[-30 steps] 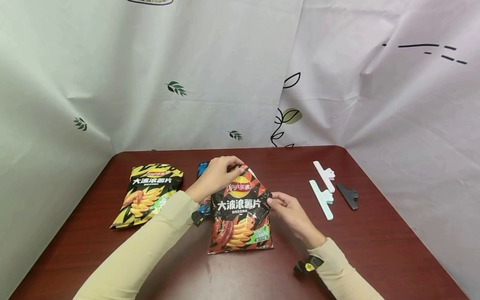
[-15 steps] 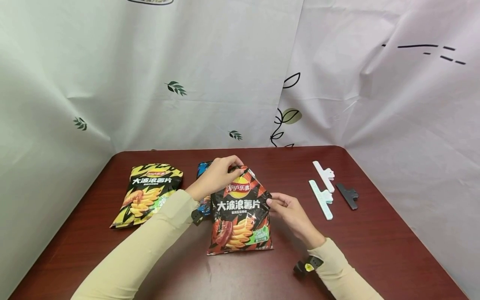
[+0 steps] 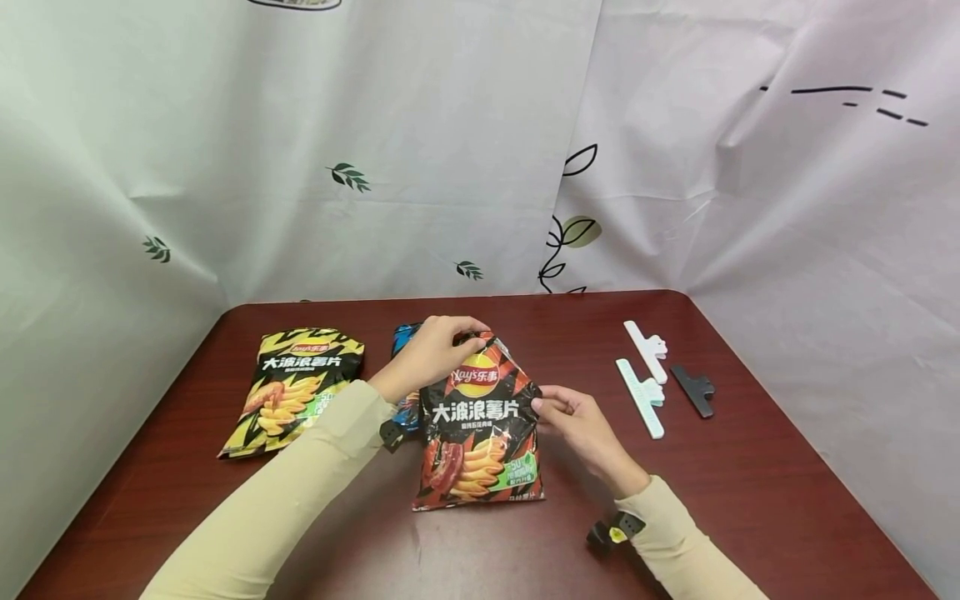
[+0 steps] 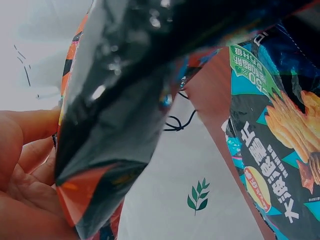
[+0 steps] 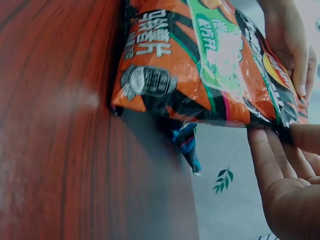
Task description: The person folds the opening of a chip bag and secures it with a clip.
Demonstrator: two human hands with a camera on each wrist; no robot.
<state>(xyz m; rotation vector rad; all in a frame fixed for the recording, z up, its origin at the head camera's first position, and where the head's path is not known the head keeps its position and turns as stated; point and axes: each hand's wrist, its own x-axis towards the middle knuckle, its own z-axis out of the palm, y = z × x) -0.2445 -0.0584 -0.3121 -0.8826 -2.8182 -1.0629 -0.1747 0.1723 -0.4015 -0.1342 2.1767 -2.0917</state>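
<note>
three chip bags (image 3: 480, 425) (image 3: 296, 387) (image 3: 405, 367), three bag clips (image 3: 647, 350) (image 3: 640, 397) (image 3: 693, 390), two hands (image 3: 431, 350) (image 3: 581, 425)

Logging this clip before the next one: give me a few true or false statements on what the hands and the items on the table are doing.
1. The left hand grips the top of the red chip bag. True.
2. The right hand holds a white clip. False: it pinches the bag's right edge; the white clip lies on the table.
3. The yellow chip bag lies left of the red one. True.
4. The black clip is fastened to the red bag. False: it lies apart, beside the mint clip.
</note>
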